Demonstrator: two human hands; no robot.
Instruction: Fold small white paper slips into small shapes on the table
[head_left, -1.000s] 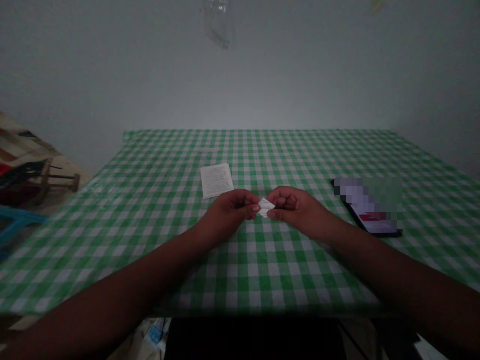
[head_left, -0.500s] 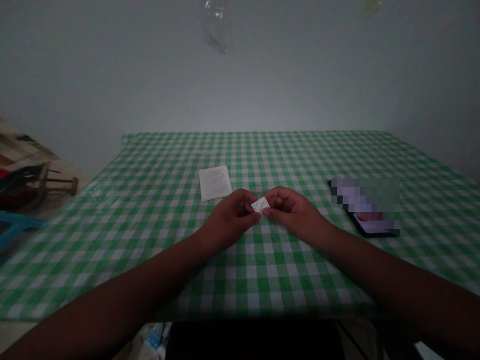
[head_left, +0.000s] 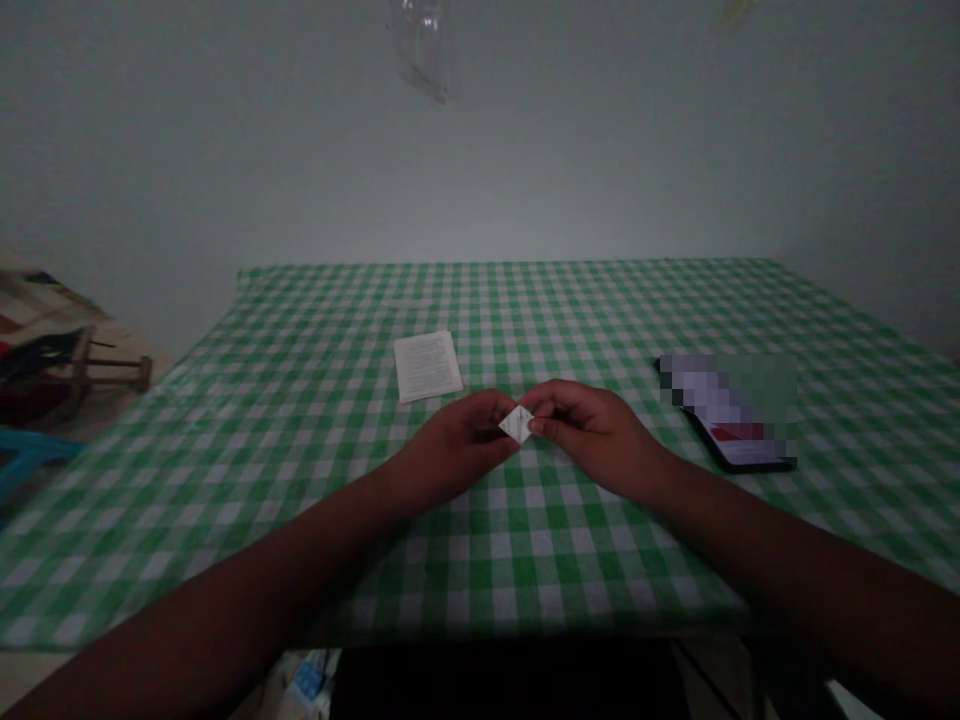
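Observation:
A small folded piece of white paper (head_left: 517, 423) is pinched between both my hands just above the green-and-white checked tablecloth (head_left: 300, 420). My left hand (head_left: 461, 440) grips its left side with thumb and fingers closed. From the right, my right hand (head_left: 585, 428) pinches the paper's other side, its fingers curled. Both forearms reach in from the near edge of the table.
A white printed sheet (head_left: 427, 365) lies flat on the cloth just beyond my left hand. A phone (head_left: 731, 420) with a lit screen lies to the right. Wooden and blue objects (head_left: 45, 385) sit on the floor at the left. A plain wall stands behind the table.
Both hands have drawn closer together and shifted slightly left with the paper, which now looks smaller and more folded between the fingers.

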